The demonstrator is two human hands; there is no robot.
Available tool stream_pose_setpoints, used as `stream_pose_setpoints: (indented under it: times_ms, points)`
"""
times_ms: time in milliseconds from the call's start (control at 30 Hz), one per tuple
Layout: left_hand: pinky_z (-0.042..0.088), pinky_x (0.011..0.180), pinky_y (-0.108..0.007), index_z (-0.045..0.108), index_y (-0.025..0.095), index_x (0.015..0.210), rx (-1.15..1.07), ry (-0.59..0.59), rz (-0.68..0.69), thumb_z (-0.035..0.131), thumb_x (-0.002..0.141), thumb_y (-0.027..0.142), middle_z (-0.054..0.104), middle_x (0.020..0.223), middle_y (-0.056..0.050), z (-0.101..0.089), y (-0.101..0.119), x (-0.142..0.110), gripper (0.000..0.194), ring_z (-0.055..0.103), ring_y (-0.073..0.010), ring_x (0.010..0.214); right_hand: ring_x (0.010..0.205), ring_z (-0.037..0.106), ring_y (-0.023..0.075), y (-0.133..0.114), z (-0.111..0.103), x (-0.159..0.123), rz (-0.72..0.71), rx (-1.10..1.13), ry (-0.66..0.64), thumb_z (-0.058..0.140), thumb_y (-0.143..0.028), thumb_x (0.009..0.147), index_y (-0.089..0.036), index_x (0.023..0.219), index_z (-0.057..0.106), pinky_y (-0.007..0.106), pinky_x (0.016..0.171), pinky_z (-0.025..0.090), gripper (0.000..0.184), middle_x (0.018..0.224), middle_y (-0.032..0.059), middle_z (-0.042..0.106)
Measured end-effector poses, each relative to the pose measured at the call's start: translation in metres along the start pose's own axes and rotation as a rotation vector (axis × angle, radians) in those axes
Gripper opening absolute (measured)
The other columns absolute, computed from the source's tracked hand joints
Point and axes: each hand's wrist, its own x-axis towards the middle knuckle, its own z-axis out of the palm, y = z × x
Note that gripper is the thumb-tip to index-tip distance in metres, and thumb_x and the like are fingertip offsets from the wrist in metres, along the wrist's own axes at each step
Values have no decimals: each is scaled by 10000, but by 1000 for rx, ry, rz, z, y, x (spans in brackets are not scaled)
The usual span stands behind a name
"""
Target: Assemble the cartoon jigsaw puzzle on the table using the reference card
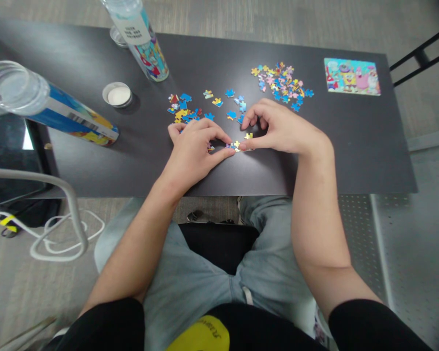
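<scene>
A small strip of joined jigsaw puzzle pieces [236,146] lies near the table's front edge, partly hidden by my fingers. My left hand [195,144] has its thumb and index finger closed on the strip's left end. From the other side, my right hand [278,126] touches the strip with its thumb tip; its index finger is curled and apart from the thumb. Just above that thumb is a yellow puzzle piece [249,136]. Several loose puzzle pieces [183,114] lie beyond my left hand, some covered by it. Blue puzzle pieces [231,115] are scattered between the hands.
A pile of puzzle pieces [281,83] lies farther back, left of a cartoon picture card [352,77]. Two clear-topped printed tubes [76,117] [142,44] stand at the left, near a round lid [117,94]. The dark table [366,146] ends before my lap.
</scene>
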Motion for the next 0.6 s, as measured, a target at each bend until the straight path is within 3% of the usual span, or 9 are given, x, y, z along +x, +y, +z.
stream_pose_setpoints:
  times_ms: [400, 600]
  points:
    - [406, 1342, -768, 915, 368, 1204, 9, -9, 22, 837, 1146, 499, 903, 1390, -75, 1, 0, -3, 164, 768, -392, 1391, 1135, 695, 382, -4, -2, -1, 13, -4, -9, 1187, -611, 762, -346, 1058, 840, 594, 1070, 656, 528, 1203, 83, 797]
    - [425, 1324, -789, 889, 400, 1231, 30, -33, 60, 740, 1210, 665, 890, 1391, -79, 2, -2, -3, 304, 756, -392, 1399, 1144, 695, 380, -3, -1, -1, 19, -6, -10, 1197, -641, 772, -355, 1073, 836, 574, 1036, 645, 551, 1150, 70, 765]
